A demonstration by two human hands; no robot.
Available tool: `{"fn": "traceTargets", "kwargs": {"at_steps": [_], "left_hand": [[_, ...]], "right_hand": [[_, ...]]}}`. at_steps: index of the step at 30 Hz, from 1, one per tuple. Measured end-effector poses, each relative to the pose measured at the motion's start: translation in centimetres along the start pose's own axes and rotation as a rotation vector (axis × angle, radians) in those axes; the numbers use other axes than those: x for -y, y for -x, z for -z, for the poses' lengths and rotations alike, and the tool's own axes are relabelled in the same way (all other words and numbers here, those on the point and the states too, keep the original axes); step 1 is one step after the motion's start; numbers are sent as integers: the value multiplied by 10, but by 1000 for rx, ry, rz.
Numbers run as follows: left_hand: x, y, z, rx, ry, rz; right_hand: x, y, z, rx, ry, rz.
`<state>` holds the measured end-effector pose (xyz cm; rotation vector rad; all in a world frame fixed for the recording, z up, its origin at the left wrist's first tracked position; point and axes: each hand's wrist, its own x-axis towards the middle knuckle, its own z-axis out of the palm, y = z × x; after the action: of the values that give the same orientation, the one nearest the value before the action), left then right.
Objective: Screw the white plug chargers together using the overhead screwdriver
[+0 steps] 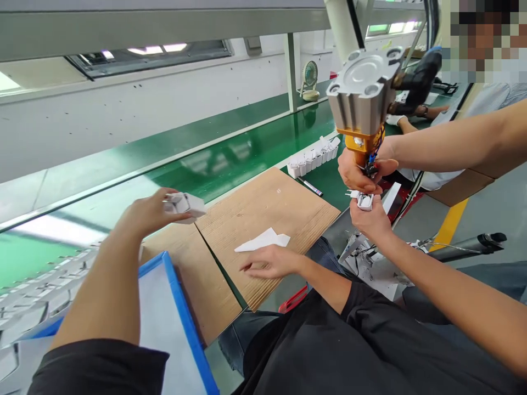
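Note:
My left hand (pixel 148 211) reaches out over the left end of the cardboard and grips a small white box (pixel 188 207) between thumb and fingers. Dark and grey details show at the end of the box nearest my palm. My right hand (pixel 272 261) hovers or rests, I cannot tell which, at the front of a corrugated cardboard sheet (pixel 267 203). Its fingers are loosely stretched out with nothing in them. Just beyond those fingers lies a folded piece of white paper (pixel 263 240).
At right, a co-worker's hands (pixel 366 189) hold a white plug adapter (pixel 364 201) under a hanging pneumatic tool (pixel 362 93). A blue-rimmed tray (pixel 177 296) stands at left, beside rows of white parts (pixel 53 296). A row of white pieces (pixel 315 157) and a marker (pixel 310 186) lie behind.

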<state>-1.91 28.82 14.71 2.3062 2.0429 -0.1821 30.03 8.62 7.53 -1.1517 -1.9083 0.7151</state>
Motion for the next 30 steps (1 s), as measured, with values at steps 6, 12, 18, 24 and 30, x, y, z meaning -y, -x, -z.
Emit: {"fn": "traceTargets", "kwargs": {"at_steps": [6,12,18,24,30], "left_hand": [[-74,-7,-34,158,129,-345],[-95,-9,-54,214,68,-432],[-86,-5,-57,221,111,-420],[-88,-3,-58,205,103,-439],[-94,-2,-57,196,117,-437]], "right_hand": [[-11,-4,-88,308,-170,171],[-37,-5,-98,357,-108,255],[-39,-4,-101,371,-152,236],[-28,-1,-96,382,-136,111],[-19,0,-88,294,-247,47]]}}
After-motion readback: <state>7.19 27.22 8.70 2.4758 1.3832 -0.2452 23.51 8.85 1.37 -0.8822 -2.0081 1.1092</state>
